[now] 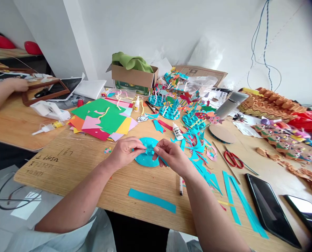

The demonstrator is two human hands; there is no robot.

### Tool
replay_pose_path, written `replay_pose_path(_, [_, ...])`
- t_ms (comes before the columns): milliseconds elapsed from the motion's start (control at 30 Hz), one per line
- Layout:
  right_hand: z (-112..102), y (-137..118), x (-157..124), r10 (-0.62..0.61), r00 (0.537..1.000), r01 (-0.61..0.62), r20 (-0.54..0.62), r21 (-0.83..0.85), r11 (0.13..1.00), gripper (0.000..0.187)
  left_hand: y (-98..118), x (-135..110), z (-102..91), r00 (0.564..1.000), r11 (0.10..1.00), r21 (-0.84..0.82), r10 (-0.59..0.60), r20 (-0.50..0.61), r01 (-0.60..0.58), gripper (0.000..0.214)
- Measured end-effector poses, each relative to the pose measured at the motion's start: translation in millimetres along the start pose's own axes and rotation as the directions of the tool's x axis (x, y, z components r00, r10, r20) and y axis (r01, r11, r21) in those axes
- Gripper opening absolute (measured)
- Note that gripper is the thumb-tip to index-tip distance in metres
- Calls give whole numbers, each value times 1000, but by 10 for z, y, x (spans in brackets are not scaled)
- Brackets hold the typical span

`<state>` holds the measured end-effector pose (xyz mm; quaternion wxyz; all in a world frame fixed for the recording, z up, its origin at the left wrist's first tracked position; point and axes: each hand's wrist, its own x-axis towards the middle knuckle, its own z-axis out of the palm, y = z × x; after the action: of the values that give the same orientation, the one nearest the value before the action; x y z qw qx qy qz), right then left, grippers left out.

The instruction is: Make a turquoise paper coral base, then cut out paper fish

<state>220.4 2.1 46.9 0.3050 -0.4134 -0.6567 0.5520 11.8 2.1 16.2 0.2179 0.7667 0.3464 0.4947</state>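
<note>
While left fingers (pixel 138 152), right fingers (pixel 160 152) pinch blue paper (pixel 150 151) over disc (pixel 147 162), glue bottle (pixel 177 132), scraps (pixel 206 175) crowd right.

Matt paper disc (pixel 146 161), wooden table (pixel 124 182)

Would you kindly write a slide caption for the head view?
Left hand and right hand pinch at a blue disc on a wooden table, paper sheets beyond.

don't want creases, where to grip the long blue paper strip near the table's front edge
Probably pinch the long blue paper strip midway along its near edge, coming from the front: it lies flat on the wooden table, so lift an edge, and that one faces front.
</note>
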Motion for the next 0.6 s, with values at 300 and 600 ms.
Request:
replay_pose_path(300, [19,38,36,-40,999,41,-30,21,999,38,-14,3,-54,906,849,-315,-402,132,423,21])
replay_pose_path(600, [29,70,32,-109,991,107,-81,-34,994,27,38,16,-56,805,691,-413,-510,304,594,38])
